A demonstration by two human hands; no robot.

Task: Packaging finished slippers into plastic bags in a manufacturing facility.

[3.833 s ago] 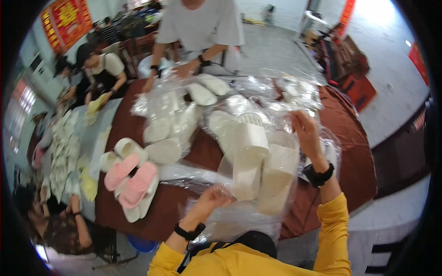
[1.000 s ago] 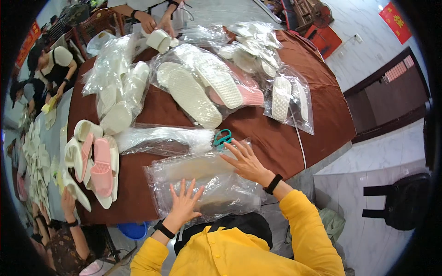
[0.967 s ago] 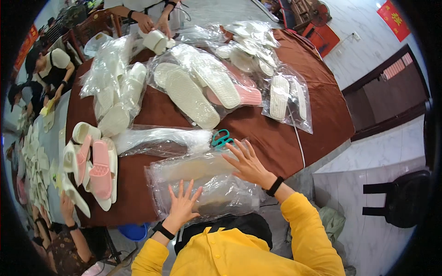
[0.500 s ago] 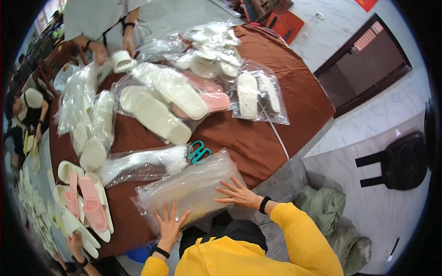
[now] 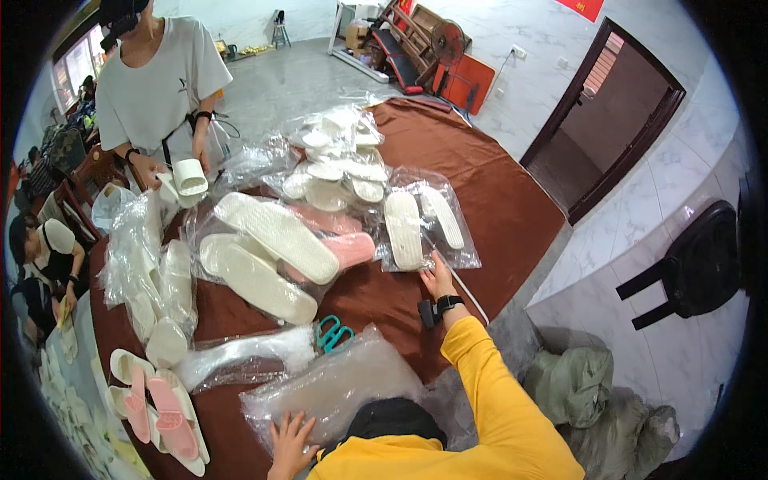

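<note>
In the head view, the person's left hand rests at the near side of a brown cloth-covered bench, its grip spread on flat, clear plastic bags. The right hand is farther out, at the near edge of a small clear plastic bag holding white flat-soled slippers; whether its grip pinches anything cannot be told. Teal loop-handled scissors lie just beyond the flat bags, left of the right hand.
</note>
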